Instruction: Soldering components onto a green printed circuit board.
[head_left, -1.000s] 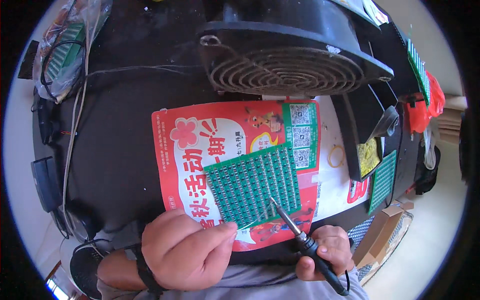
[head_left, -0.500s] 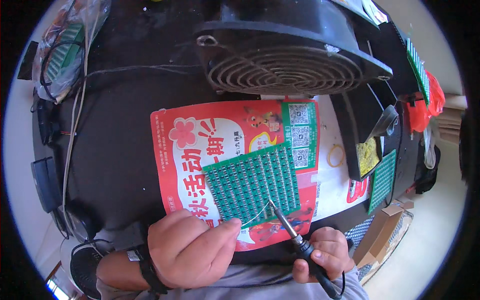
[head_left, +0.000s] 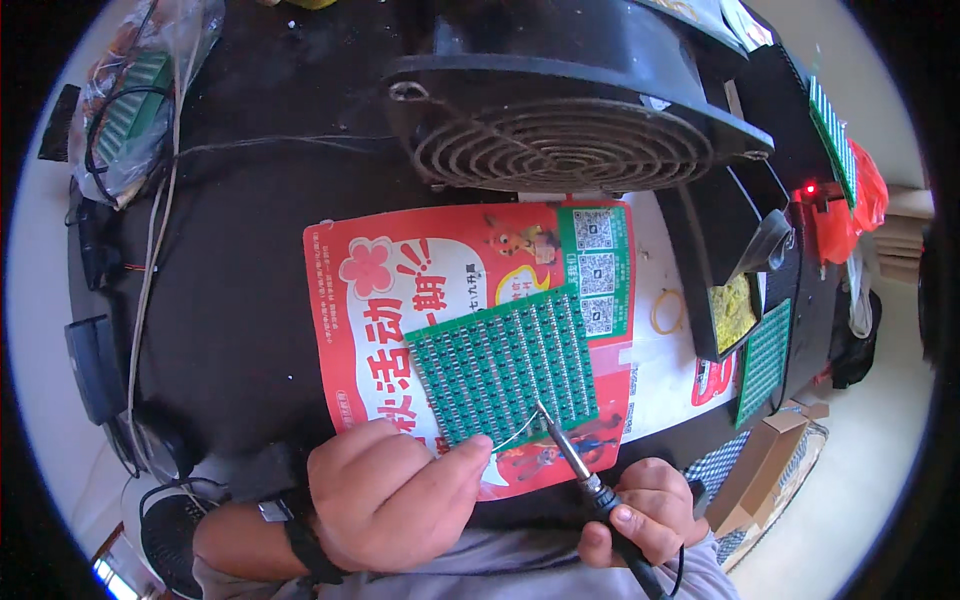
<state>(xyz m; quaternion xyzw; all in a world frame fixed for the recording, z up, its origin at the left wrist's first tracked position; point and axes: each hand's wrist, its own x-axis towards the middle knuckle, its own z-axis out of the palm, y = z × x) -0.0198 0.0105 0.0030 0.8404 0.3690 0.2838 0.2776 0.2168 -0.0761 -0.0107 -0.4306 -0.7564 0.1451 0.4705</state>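
A green circuit board panel (head_left: 505, 365), covered with rows of tiny parts, lies tilted on a red and white printed sheet (head_left: 345, 290). My left hand (head_left: 400, 490) is closed, pinching a thin solder wire (head_left: 516, 436) between thumb and forefinger. The wire curves up to the lower right part of the panel. My right hand (head_left: 648, 515) is wrapped round the handle of a soldering iron (head_left: 572, 455). The iron's tip meets the panel close to the wire's end; whether tip and wire touch is too small to tell.
A black fan (head_left: 570, 120) with a round grille stands behind the sheet. To the right are a black holder with a yellow sponge (head_left: 733, 312), another green panel (head_left: 765, 362) and a cardboard box (head_left: 770, 470). Cables (head_left: 160, 220) and a plastic bag (head_left: 135, 110) lie at left.
My left hand has shifted slightly right and up, and less wire shows beyond its fingertips. The iron's tip stays at nearly the same spot. A small red light now shows at the far right.
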